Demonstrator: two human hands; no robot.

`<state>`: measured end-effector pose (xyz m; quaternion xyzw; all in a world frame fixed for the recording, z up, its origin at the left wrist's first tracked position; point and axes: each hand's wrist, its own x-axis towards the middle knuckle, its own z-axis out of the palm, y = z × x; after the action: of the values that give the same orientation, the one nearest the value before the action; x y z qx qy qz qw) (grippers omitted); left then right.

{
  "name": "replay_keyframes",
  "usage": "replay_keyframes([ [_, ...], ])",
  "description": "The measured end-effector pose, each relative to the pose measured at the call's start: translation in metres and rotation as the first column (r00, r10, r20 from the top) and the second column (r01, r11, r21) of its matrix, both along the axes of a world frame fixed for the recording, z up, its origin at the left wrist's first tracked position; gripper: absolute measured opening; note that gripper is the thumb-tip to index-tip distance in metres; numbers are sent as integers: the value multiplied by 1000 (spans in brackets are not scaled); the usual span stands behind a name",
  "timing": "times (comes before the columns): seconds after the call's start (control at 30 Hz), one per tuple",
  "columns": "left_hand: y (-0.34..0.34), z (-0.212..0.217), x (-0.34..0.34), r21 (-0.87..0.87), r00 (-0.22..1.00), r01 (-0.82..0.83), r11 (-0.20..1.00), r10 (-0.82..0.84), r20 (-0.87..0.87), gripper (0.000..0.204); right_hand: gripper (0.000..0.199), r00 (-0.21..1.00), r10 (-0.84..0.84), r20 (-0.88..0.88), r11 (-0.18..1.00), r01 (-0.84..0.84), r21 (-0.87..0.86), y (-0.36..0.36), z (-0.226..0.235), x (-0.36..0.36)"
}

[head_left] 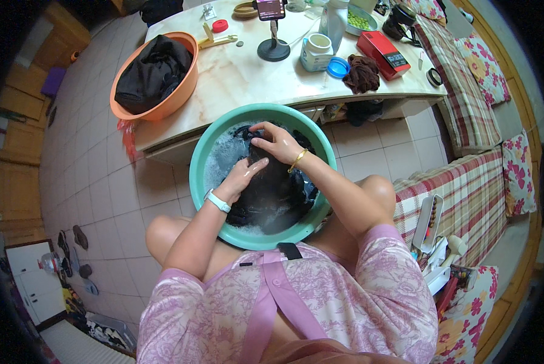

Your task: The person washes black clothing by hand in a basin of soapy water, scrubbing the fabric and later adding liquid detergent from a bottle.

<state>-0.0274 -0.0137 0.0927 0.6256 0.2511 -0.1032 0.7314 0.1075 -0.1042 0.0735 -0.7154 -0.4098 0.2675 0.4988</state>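
The fingers of the right hand curl down over the top of a wet black garment, gripping a bunched fold of it near the far side of the basin; a gold bangle sits at that wrist. The left hand lies just beside it, nearer the body, fingers bent and pressed onto the same dark cloth, grasping it as well, with a white watch on the wrist. The garment fills most of a round teal basin, heaped up out of soapy, foamy water that shows pale along the left inner wall and at the near rim. The basin sits on the tiled floor between the person's bare knees, its far edge against a low marble-topped table. On that table, at the left end, stands an orange basin holding more black cloth. Further along are a phone on a round-footed stand, a white mug, a blue lid, a crumpled brown cloth and a red box. To the right runs a striped, floral-cushioned bench
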Motion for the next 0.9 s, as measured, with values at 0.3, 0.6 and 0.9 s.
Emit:
replay_keyframes([
  [0.3,26,-2,-12,-583,862,-431,688,506,-40,25,88,942,269,200,823,-118,-555,-24,12,-15],
  [0.6,60,13,-25,-439,797,-531,725,603,33,18,33,971,232,63,940,-207,-270,-28,27,3],
  [0.9,69,12,-25,64,902,-417,907,405,150,22,40,991,104,-90,927,-129,-352,-35,45,30],
])
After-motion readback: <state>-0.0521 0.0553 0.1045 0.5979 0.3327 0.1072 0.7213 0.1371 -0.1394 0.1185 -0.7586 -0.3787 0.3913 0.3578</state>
